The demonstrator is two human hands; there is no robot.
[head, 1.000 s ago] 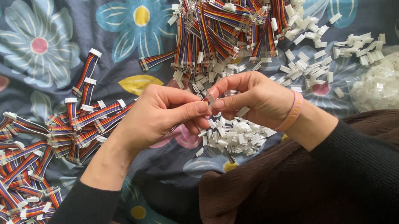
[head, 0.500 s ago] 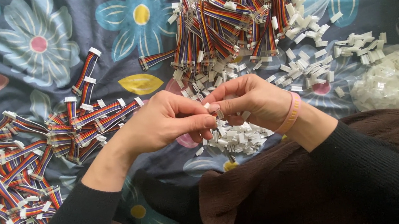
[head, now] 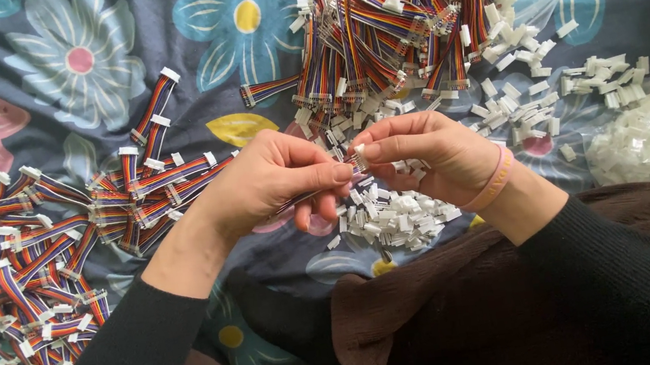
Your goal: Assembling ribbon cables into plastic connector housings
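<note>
Head view: hands meet above white connector pile (head: 397, 219).
Left hand (head: 270, 181): pinches rainbow ribbon cable (head: 306, 199), long axis toward right hand.
Right hand (head: 422, 153): pinches white connector housing (head: 359, 150) at cable tip, touching.
</note>
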